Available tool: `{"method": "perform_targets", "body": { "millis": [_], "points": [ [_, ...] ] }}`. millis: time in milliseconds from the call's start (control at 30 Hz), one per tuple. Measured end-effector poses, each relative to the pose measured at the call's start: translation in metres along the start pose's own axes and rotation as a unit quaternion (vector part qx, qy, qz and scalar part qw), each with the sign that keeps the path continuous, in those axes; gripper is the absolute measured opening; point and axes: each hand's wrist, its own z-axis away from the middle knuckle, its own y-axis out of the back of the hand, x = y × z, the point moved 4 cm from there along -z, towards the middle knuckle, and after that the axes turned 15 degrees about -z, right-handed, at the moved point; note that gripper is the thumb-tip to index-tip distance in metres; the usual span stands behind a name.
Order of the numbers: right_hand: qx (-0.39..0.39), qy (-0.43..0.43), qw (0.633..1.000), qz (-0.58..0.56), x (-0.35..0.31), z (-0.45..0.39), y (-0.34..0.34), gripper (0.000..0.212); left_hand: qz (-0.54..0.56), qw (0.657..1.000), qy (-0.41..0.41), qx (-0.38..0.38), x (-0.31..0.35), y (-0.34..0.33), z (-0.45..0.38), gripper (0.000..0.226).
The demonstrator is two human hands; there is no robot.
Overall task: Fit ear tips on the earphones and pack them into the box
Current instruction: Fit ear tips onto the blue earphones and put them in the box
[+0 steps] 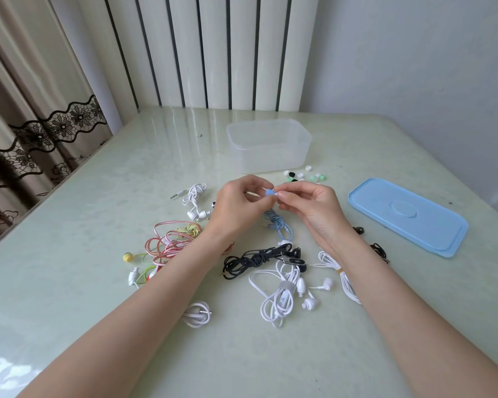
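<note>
Several bundled earphones lie across the tabletop. Toward its left edge sits a pink-and-green tangle, with a white set behind it. At the middle the left hand pinches a blue earbud, and the right hand pinches a pale ear tip against its end; the blue cable hangs down between the wrists to the table. Black earphones and white earphones lie toward the near edge.

The risk, as I judge it, is the small tip slipping from the pinch or seating crooked, since little of it shows to grip; it could drop among the cables. A tug on the hanging cable could also pull the bud askew.

Toward the far edge stands the clear box, open, with nothing visible inside. Loose ear tips lie just beside its right front corner. Farther right rests the blue lid, flat and apart from the box.
</note>
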Motion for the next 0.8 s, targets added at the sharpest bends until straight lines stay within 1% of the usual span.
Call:
{"method": "perform_targets", "body": {
  "millis": [67, 100, 167, 267, 433, 600, 700, 800],
  "points": [
    [0.005, 0.001, 1.000, -0.026, -0.0011, 0.0005, 0.0007, 0.013, 0.079, 0.996, 0.028, -0.023, -0.0008, 0.0001, -0.0003, 0.008],
    [0.006, -0.002, 0.999, -0.041, -0.0016, 0.0007, 0.0009, 0.013, 0.101, 0.994, 0.033, -0.029, -0.0006, 0.0003, -0.0007, 0.008],
    [0.008, -0.007, 0.998, -0.062, -0.0021, 0.0003, 0.0014, 0.013, 0.125, 0.991, 0.033, -0.040, 0.0002, 0.0008, -0.0014, 0.003],
    [0.013, -0.012, 0.996, -0.084, -0.0017, -0.0004, 0.0021, 0.012, 0.149, 0.987, 0.039, -0.044, -0.0004, 0.0017, -0.0014, 0.006],
    [0.023, 0.003, 0.996, -0.091, -0.0024, 0.0002, 0.0040, 0.011, 0.175, 0.982, 0.046, -0.051, -0.0008, 0.0011, -0.0009, 0.007],
    [0.004, 0.008, 0.996, -0.087, -0.0042, 0.0005, 0.0032, 0.014, 0.185, 0.981, 0.040, -0.050, 0.0000, 0.0019, -0.0014, 0.007],
    [0.001, 0.007, 0.997, -0.083, -0.0043, 0.0005, 0.0029, 0.015, 0.179, 0.982, 0.039, -0.048, -0.0007, 0.0022, -0.0018, 0.006],
    [0.004, 0.006, 0.996, -0.086, -0.0039, 0.0010, 0.0026, 0.017, 0.168, 0.984, 0.018, -0.049, 0.0013, 0.0026, -0.0001, 0.006]
  ]
}}
